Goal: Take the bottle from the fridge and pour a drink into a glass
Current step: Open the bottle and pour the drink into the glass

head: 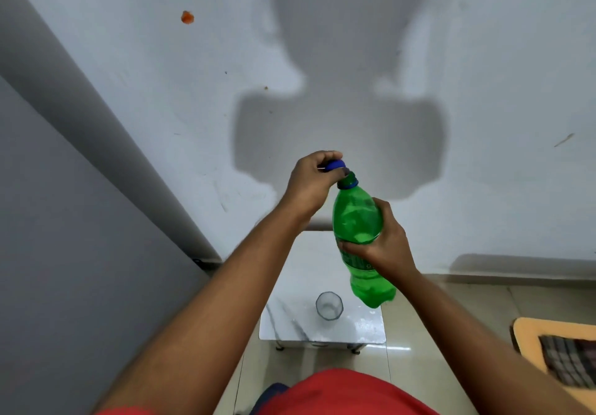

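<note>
Bottle (356,221) gripped mid-body by right hand (385,247), held upright, slightly tilted, above desk (290,318). Cap (335,165) pinched in left hand (311,182) fingers, just off neck. Glass (329,305) stood below, left of bottle base.

Bare forearms (200,301), no sleeves — a red shirt (342,393) fills the bottom edge.

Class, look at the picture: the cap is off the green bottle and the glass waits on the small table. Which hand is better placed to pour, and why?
Probably the right hand: it grips the green bottle round its body, above the glass on the small table. The left hand is busy pinching the blue cap beside the open neck.
</note>
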